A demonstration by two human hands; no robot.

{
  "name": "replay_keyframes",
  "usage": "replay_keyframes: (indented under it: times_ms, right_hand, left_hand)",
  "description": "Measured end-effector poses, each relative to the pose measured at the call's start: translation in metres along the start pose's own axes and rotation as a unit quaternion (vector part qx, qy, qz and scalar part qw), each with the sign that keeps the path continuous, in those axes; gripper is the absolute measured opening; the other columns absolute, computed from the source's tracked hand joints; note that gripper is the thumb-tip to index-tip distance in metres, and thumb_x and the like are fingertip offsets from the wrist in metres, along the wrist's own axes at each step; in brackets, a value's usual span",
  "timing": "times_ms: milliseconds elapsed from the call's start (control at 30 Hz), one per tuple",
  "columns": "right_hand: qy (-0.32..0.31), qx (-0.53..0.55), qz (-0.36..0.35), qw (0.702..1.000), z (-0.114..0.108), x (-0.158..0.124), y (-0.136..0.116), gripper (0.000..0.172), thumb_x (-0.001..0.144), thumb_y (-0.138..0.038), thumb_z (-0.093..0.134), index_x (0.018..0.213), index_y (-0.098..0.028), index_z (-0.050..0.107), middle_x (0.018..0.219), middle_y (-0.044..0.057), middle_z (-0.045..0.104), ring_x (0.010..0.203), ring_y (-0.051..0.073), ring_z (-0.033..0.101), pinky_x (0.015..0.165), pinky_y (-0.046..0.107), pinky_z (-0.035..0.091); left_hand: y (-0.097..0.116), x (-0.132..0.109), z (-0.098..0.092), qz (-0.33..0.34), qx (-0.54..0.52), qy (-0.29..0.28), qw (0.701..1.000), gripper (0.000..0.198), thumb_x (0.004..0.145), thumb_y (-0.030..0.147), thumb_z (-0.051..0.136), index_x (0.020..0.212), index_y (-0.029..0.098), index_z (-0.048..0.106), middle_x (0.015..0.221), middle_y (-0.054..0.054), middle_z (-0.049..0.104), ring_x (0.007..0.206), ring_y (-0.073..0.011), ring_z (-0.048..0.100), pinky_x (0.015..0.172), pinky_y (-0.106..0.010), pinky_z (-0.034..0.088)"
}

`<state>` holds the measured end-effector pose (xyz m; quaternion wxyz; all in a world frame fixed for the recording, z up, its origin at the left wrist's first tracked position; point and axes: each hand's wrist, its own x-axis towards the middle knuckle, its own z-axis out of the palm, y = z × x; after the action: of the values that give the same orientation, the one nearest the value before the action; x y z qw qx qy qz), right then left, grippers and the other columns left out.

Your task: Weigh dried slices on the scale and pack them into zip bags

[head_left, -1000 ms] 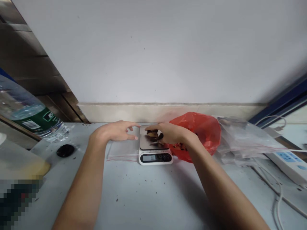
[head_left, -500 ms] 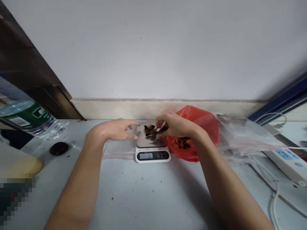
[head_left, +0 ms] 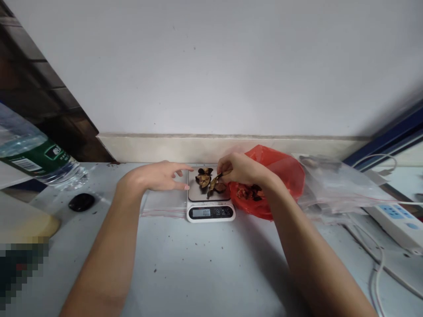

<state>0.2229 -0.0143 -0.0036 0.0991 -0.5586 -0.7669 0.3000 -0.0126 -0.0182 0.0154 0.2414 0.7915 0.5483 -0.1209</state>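
Note:
A small white digital scale [head_left: 210, 212] with a steel pan stands at the back of the table, and several dark dried pieces [head_left: 205, 179] lie on the pan. My right hand [head_left: 239, 169] hovers over the pan's right edge, fingers pinched on one dried piece. My left hand [head_left: 158, 176] rests just left of the scale, fingers stretched out toward the pan, holding nothing. A red plastic bag [head_left: 280, 176] with more dried pieces sits open right of the scale. Under my left hand lies a clear zip bag [head_left: 163, 207].
A plastic water bottle [head_left: 36, 160] lies at the far left, with a black cap [head_left: 81, 202] near it. Clear zip bags [head_left: 337, 189] pile up right of the red bag. A white power strip [head_left: 396, 220] and cables sit at the right edge. A wall stands behind.
My right hand has lifted off the pan and drawn slightly right, leaving dried pieces spread on the pan. The scale's display has changed. My left hand has stayed put.

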Motion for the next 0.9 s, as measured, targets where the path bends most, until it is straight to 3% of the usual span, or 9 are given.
replay_keyframes:
  times_ms: [167, 400, 533, 700, 767, 900]
  right_hand:
    - [0.004, 0.01, 0.008, 1.0, -0.002, 0.001, 0.005, 0.022, 0.077, -0.006, 0.073, 0.096, -0.017, 0.076, 0.086, 0.004, 0.08, 0.08, 0.019, 0.075, 0.065, 0.024, 0.055]
    - [-0.001, 0.031, 0.024, 0.999, -0.003, -0.002, 0.003, 0.043, 0.083, -0.003, 0.069, 0.123, -0.017, 0.073, 0.095, 0.007, 0.083, 0.082, 0.02, 0.077, 0.072, 0.026, 0.057]
    - [0.002, 0.045, -0.004, 0.999, -0.013, -0.01, 0.001, 0.028, 0.087, -0.012, 0.069, 0.114, -0.018, 0.073, 0.093, 0.007, 0.082, 0.085, 0.021, 0.076, 0.073, 0.028, 0.058]
    - [-0.02, 0.024, -0.082, 0.996, -0.037, -0.029, 0.014, 0.017, 0.083, -0.019, 0.067, 0.098, -0.022, 0.074, 0.095, 0.003, 0.081, 0.09, 0.022, 0.075, 0.078, 0.03, 0.059]
    - [-0.041, -0.024, -0.072, 0.996, -0.045, -0.036, 0.024, 0.019, 0.077, -0.016, 0.068, 0.091, -0.024, 0.077, 0.096, 0.002, 0.081, 0.089, 0.023, 0.074, 0.077, 0.031, 0.058]
    - [-0.036, -0.132, 0.0, 0.991, -0.054, -0.045, 0.04, 0.016, 0.075, -0.025, 0.072, 0.089, -0.028, 0.08, 0.084, 0.001, 0.078, 0.073, 0.023, 0.071, 0.063, 0.033, 0.053]
  left_hand:
    - [-0.006, -0.001, 0.0, -0.004, 0.017, 0.012, 1.0, 0.078, 0.086, 0.062, 0.056, 0.158, 0.035, 0.045, 0.153, -0.006, 0.062, 0.125, -0.0287, 0.066, 0.106, -0.038, 0.049]
    - [-0.007, -0.001, -0.001, -0.011, 0.001, 0.013, 1.0, 0.078, 0.084, 0.062, 0.056, 0.156, 0.033, 0.048, 0.152, -0.008, 0.062, 0.128, -0.0304, 0.064, 0.108, -0.04, 0.047]
    - [-0.008, -0.001, -0.003, -0.036, 0.007, -0.011, 0.999, 0.066, 0.082, 0.057, 0.058, 0.143, 0.031, 0.06, 0.135, -0.009, 0.073, 0.116, -0.0297, 0.07, 0.099, -0.038, 0.052]
    - [-0.008, 0.008, 0.007, -0.079, 0.027, -0.089, 0.993, 0.059, 0.057, 0.042, 0.078, 0.113, 0.028, 0.069, 0.11, -0.006, 0.078, 0.092, -0.0308, 0.073, 0.075, -0.036, 0.056]
    - [-0.008, 0.013, 0.012, -0.084, 0.027, -0.093, 0.992, 0.055, 0.05, 0.038, 0.081, 0.103, 0.028, 0.069, 0.103, -0.005, 0.078, 0.089, -0.0318, 0.072, 0.069, -0.037, 0.055]
    - [-0.009, 0.019, 0.017, -0.076, 0.023, -0.089, 0.993, 0.033, 0.052, 0.031, 0.074, 0.084, 0.028, 0.068, 0.091, -0.001, 0.077, 0.087, -0.0294, 0.071, 0.067, -0.034, 0.052]
